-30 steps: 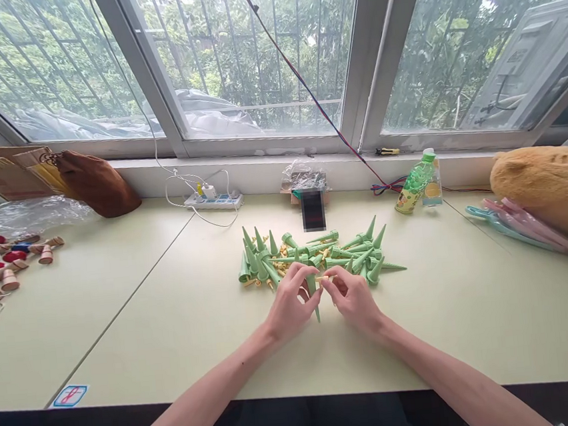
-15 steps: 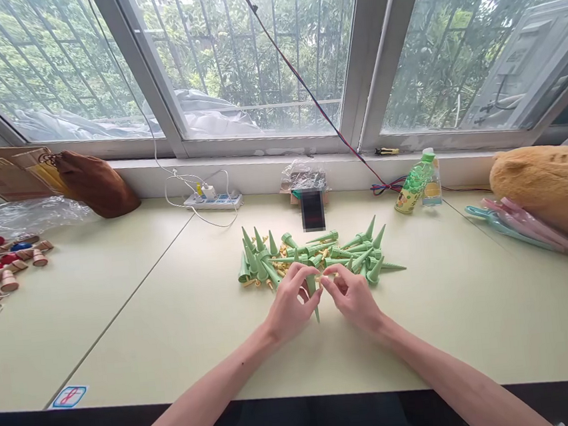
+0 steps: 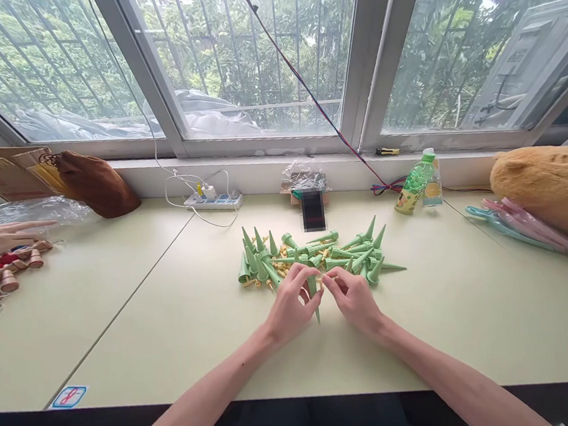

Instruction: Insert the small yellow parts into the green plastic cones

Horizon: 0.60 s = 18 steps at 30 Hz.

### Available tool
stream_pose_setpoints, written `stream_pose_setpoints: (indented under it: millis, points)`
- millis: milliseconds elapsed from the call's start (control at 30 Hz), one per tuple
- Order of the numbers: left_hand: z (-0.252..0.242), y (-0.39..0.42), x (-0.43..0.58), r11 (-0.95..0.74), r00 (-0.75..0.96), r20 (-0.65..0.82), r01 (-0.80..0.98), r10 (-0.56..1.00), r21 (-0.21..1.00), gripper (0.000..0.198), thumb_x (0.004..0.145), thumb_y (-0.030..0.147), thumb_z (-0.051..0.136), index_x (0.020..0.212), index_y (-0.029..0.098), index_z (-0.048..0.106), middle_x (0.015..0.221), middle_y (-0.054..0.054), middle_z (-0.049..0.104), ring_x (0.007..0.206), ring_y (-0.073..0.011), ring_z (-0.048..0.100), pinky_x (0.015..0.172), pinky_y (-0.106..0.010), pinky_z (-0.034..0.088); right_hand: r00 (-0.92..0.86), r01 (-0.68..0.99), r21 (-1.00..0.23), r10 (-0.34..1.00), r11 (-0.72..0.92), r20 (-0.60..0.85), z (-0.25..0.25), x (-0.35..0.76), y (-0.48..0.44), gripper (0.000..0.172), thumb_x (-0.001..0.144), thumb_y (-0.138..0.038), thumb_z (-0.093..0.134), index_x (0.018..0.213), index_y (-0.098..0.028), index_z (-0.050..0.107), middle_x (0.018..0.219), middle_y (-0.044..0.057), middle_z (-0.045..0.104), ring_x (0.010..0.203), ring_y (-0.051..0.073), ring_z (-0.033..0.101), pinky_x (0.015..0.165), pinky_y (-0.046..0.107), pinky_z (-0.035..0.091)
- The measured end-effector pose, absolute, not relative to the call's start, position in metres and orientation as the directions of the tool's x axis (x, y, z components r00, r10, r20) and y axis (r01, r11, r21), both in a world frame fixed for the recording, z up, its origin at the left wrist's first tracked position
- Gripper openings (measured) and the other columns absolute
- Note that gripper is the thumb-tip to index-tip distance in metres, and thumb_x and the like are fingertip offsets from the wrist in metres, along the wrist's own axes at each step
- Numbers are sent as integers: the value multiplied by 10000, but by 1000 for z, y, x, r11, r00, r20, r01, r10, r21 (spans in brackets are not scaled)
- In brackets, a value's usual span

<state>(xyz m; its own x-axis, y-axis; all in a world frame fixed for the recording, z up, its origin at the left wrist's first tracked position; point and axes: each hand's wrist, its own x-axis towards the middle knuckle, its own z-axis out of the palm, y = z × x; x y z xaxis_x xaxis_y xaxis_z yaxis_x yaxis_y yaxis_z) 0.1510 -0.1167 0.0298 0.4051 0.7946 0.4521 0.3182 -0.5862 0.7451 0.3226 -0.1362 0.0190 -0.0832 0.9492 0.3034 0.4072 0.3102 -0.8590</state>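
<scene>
Green spike (image 3: 313,289), point down, gripped in left hand (image 3: 292,302) fingers, just in front of spike pile (image 3: 262,267). Right hand (image 3: 355,298) fingertips pinching yellow piece (image 3: 319,282) beside it. Another person's hand (image 3: 2,240) over wooden toys (image 3: 9,282), far left.

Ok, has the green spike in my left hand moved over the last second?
No, not visibly: the green spike in your left hand points down at the same spot, judged against the power strip.
</scene>
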Motion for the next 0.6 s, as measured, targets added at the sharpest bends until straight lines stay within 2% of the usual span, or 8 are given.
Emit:
stream_pose_setpoints:
  millis: [233,433,600]
  points:
    - [30,-117,151,-592,415,454,313,789,743,203,903,205,587,1104,234,579,1019,-29,517,664,-76,566,570,-219,575,-39,438,-846,947,303,319,19,324,-134,444,997,-500,429,685,-195,510,532,-54,367,483,109,306,473,254,251]
    - [30,-115,150,-593,396,464,320,792,739,200,909,215,580,1107,238,574,1008,-23,513,648,-71,560,561,-212,570,-113,378,-878,956,294,271,19,323,-136,290,988,-475,463,990,-200,556,515,-74,410,442,118,360,453,243,287]
    - [30,-116,150,-598,401,467,318,788,736,203,905,212,581,1107,235,576,1010,-28,521,649,-76,564,556,-217,575,-135,378,-874,952,304,273,18,323,-136,300,992,-469,450,938,-198,566,523,-64,425,445,116,356,452,247,285]
